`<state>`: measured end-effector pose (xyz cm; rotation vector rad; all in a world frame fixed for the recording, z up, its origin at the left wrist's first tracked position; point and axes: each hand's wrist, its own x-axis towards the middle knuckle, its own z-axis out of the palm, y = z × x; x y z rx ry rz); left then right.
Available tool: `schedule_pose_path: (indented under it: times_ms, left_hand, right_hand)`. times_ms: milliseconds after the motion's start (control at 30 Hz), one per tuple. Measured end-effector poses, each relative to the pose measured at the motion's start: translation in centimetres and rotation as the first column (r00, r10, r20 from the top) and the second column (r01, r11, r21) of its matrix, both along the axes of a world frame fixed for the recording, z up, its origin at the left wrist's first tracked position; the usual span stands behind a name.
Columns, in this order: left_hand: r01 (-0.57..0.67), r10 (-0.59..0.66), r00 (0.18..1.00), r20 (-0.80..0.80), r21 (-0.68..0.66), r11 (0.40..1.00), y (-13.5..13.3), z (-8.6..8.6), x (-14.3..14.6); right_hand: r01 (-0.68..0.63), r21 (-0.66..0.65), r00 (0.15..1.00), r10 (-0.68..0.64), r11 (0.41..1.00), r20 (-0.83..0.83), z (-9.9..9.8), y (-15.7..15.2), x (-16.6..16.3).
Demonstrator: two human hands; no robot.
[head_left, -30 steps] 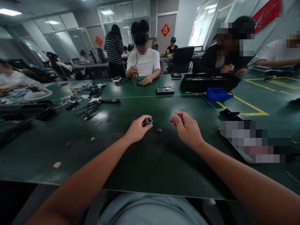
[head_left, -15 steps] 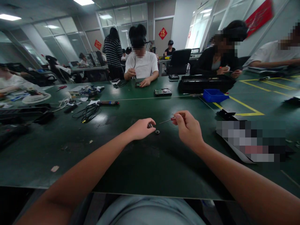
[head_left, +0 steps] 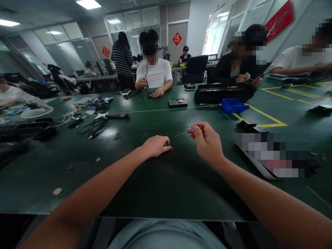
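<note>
My right hand is closed around the reddish handle of a screwdriver, held above the table. Its thin shaft points left, toward my other hand, with the tip a short way from the fingers and touching nothing. My left hand rests low at the green tabletop, thumb and fingers curled round a small dark metal part. Most of that part is hidden by the fingers, so its exact kind cannot be made out.
Farther off are a hard drive, a blue bin, a long black casing, and a dark cable beside a pen-like tool. A co-worker sits opposite, handling a small board.
My left hand has lowered to the tabletop. The small round part that lay beside its fingertips no longer shows apart from the hand. My right hand keeps the screwdriver nearly still.
</note>
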<state>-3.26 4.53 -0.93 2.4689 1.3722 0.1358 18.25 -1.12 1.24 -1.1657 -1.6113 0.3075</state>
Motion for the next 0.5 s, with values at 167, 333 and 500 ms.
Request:
schedule_pose_path:
  times_ms: [167, 333, 500]
  left_hand:
    - [-0.077, 0.086, 0.980, 0.179, -0.057, 0.995, 0.6, 0.2, -2.3]
    - [-0.145, 0.352, 0.794, 0.497, -0.407, 0.902, 0.3, 1.0, -5.6]
    - [-0.191, 0.626, 0.397, 0.671, -0.607, 0.771, 0.0, 1.6, -11.2]
  right_hand:
    - [-0.017, -0.020, 1.000, 0.017, 1.000, -0.012, 0.0, 0.0, -0.2]
    - [-0.026, -0.030, 1.000, 0.026, 0.999, -0.011, -0.3, 0.3, -0.1]
    - [-0.050, -0.036, 0.999, 0.050, 0.998, -0.005, -0.8, 0.5, 0.0]
